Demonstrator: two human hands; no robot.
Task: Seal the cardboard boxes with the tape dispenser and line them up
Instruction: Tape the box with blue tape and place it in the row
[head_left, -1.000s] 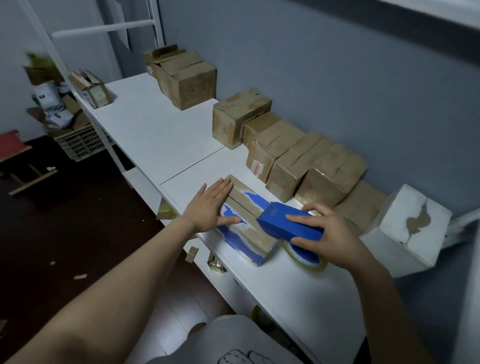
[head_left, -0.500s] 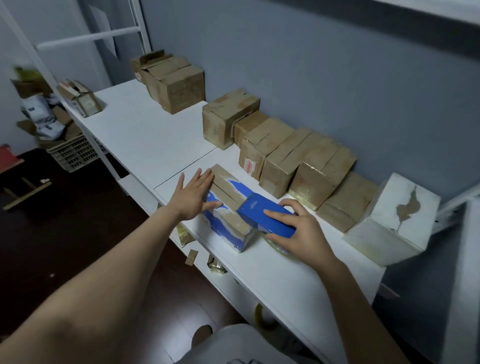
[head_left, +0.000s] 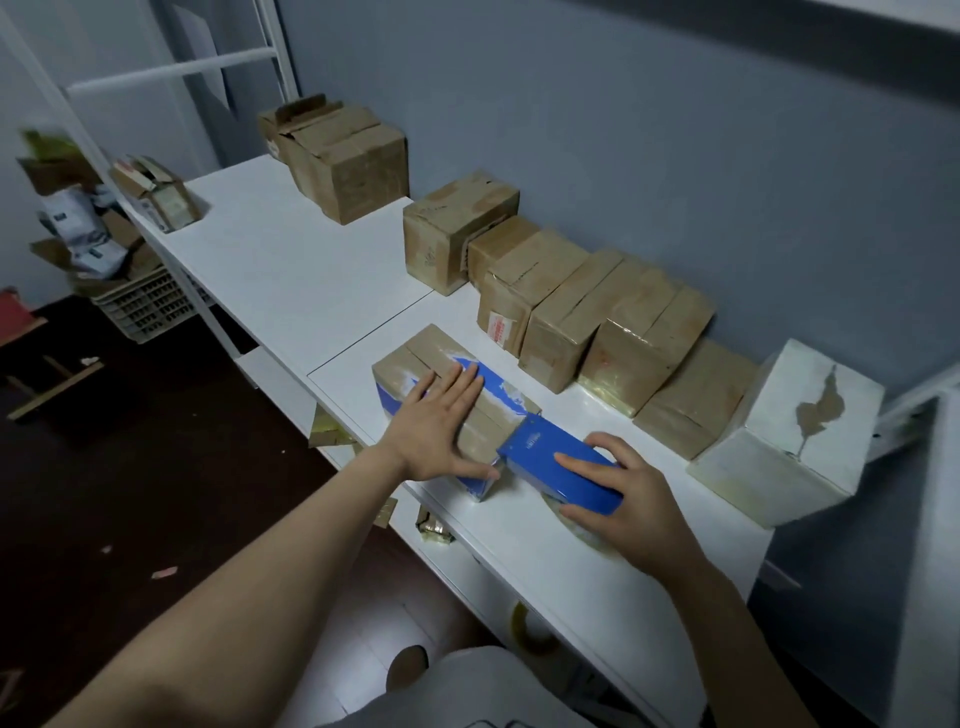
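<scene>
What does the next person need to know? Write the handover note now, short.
Left hand lies flat on the blue-marked box, pressing it down. Right hand has its grip on the blue tape dispenser, at that box's end.
Done: a row of brown boxes stands along the wall, apparently taped.
Left: finish this box's seam, then add it to the row. The small box at far left has open flaps.

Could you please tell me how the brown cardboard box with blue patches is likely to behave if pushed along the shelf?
The brown cardboard box with blue patches probably slides rather than tips: it lies low and flat on the smooth white shelf. It seems fairly stiff, since the left hand presses flat on it with no visible dent.
</scene>
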